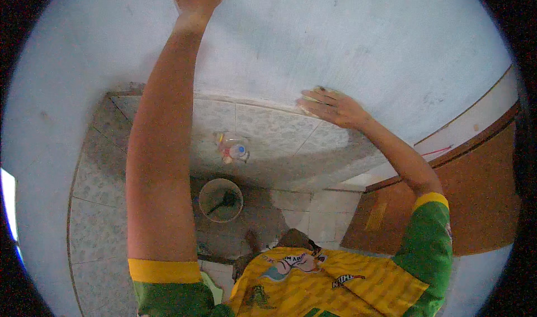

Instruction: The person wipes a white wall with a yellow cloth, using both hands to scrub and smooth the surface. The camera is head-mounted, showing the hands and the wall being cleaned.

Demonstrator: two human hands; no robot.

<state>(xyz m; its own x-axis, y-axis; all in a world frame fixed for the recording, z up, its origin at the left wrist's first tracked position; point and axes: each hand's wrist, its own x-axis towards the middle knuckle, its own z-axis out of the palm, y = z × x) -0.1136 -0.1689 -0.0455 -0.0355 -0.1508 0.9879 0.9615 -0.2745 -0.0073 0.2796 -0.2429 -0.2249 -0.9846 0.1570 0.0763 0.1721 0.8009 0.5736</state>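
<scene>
Pad (312, 97) under right hand (338, 110), open wall (347, 43) above, tile edge (268, 105) below.

The pale blue-white painted wall (369, 32) shows scattered dark smudges. Below it, grey-and-white patterned wall tiles (268, 127) display visible joints and lie partly in shadow. Plain pale floor tiles (292, 218) appear darker toward the left. A flat brown panel (478, 183) stands right. A bright white strip of light (8, 202) marks the far left edge.
</scene>
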